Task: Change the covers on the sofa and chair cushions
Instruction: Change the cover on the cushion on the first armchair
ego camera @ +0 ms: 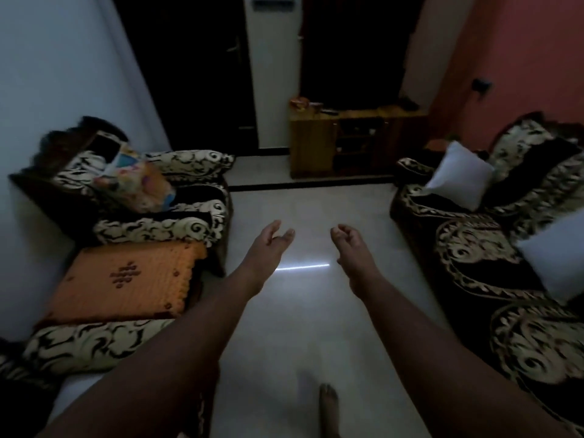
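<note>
Both my arms reach forward over the pale floor and hold nothing. My left hand (268, 248) has relaxed, nearly straight fingers. My right hand (350, 248) hangs with loosely curled fingers. On the left, an armchair (164, 229) in black and cream pattern carries an orange cushion (126, 279) on the near seat. A colourful cushion (142, 188) lies on the far seat. On the right, a sofa (474, 267) with the same pattern holds two bare white cushions, one at the far end (458, 175) and one nearer me (559, 254).
A tiled floor (306, 311) runs between the seats. A wooden cabinet (341, 140) stands at the far wall beside dark doorways. My bare foot (328, 409) is at the bottom. A red wall backs the sofa.
</note>
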### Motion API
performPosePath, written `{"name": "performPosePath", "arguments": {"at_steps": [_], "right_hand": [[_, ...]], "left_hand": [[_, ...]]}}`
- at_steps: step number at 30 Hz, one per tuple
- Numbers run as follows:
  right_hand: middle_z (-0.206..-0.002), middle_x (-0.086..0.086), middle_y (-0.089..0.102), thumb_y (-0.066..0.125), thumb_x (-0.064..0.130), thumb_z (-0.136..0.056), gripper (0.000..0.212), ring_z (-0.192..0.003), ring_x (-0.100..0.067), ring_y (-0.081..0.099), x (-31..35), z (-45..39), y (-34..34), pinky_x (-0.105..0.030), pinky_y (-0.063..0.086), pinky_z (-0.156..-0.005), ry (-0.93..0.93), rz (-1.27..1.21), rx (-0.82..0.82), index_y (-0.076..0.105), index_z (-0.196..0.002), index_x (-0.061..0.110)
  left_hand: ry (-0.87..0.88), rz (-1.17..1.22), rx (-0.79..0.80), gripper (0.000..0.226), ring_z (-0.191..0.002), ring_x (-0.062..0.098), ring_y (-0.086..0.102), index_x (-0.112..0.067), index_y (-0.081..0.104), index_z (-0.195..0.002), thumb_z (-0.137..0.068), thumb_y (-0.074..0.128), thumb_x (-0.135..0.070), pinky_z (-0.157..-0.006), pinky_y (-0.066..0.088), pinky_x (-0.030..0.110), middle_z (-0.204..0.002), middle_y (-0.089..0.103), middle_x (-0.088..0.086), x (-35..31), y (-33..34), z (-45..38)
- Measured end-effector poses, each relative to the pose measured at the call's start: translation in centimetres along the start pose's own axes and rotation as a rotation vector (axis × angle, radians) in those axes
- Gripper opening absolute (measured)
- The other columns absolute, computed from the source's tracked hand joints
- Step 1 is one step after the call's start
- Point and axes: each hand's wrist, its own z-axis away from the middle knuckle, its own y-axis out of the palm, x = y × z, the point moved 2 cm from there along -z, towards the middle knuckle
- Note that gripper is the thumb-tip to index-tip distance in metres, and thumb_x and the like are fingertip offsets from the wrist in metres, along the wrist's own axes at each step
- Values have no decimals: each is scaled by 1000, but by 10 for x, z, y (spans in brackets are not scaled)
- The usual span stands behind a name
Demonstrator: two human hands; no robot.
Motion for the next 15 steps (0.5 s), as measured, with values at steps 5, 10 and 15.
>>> {"name": "performPosePath", "arguments": {"at_steps": [5, 10, 15], "right_hand": [[-127, 10, 57, 59, 43, -100, 53, -124, -13, 52, 4, -102, 73, -42, 41, -110, 11, -4, 193, 44, -145, 21], [-142, -2, 52, 58, 41, -100, 54, -124, -14, 51, 15, -188, 133, -34, 42, -100, 64, 74, 383, 43, -147, 19], [-145, -4, 50, 57, 43, -100, 58, -122, -15, 49, 20, -266, 198, -32, 41, -95, 79, 177, 509, 40, -150, 18]], "left_hand": [[-70, 0, -206, 80, -133, 24, 52, -30, 40, -152, -85, 67, -65, -106, 44, 49, -149, 49, 1, 18, -66, -75], [-217, 38, -383, 67, -93, 1, 63, -12, 37, -153, -98, 63, -41, -77, 50, 17, -112, 63, -2, 23, -119, -136], [-252, 46, -491, 53, -111, 16, 54, -21, 40, -150, -103, 55, -38, -100, 48, 39, -127, 56, 2, 31, -170, -187]]}}
